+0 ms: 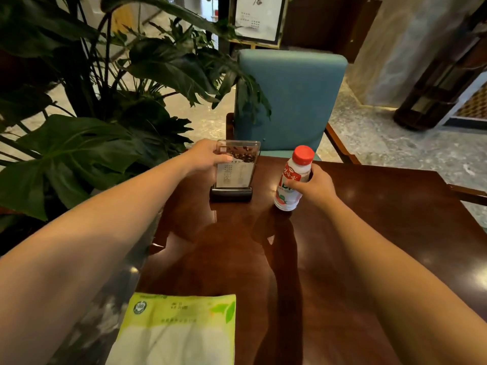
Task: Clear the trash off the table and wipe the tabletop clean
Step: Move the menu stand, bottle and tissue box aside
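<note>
A white plastic bottle (pixel 292 177) with a red cap and a red-green label stands slightly tilted on the dark glossy wooden table (pixel 369 219). My right hand (pixel 315 187) is wrapped around its middle from the right. My left hand (pixel 204 156) grips the upper left edge of a clear acrylic menu stand (pixel 235 167) with a black base, at the table's far left. A green and white tissue pack (pixel 176 330) lies flat at the near left edge of the table.
A teal upholstered chair (pixel 292 96) faces me across the table. A large leafy plant (pixel 87 106) crowds the left side, its leaves reaching over the table's edge. A marble floor and a dark wooden stand (pixel 442 88) lie to the right.
</note>
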Demonstrator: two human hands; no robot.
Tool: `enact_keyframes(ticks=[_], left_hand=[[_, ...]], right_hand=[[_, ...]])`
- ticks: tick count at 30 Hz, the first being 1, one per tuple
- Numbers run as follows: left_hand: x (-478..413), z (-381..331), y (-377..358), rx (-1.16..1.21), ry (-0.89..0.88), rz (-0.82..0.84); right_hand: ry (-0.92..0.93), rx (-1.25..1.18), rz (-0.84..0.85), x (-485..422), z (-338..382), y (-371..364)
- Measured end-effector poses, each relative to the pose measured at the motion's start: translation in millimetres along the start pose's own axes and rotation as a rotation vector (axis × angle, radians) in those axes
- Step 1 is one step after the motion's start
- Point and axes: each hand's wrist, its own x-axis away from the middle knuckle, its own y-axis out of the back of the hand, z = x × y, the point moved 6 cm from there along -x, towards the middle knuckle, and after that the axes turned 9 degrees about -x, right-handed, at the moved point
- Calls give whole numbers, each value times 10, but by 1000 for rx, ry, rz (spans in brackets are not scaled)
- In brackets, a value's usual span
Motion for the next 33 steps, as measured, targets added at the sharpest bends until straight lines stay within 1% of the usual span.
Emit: enact_keyframes(ticks=[8,12,15,19,22,25,27,29,31,33], left_hand=[[-49,280,47,108,41,36],[-10,389,-16,294,61,32],[56,414,-71,344,72,33],[295,450,-54,255,108,-46],[686,602,-76,208,206,-96],[1221,861,-206,219,305,-51],[1602,978,-266,143,296,-39],[1949,1017,-294,-58,234,-9],[2250,1015,-341,-213,180,80],[2494,1046,-378,-274,136,144]], right_hand=[[7,-35,43,-191,-86,-270],[-13,-101,43,-160,-142,-299],[-33,-110,63,-127,-145,-316],[-58,-88,57,-36,-120,-279],[-72,-42,37,237,-151,-254],[-48,-22,80,672,-242,-352],[-25,6,132,969,-296,-479],[-8,104,214,1216,-366,-636],[52,168,329,1463,-371,-797],[131,218,462,1722,-321,-957]])
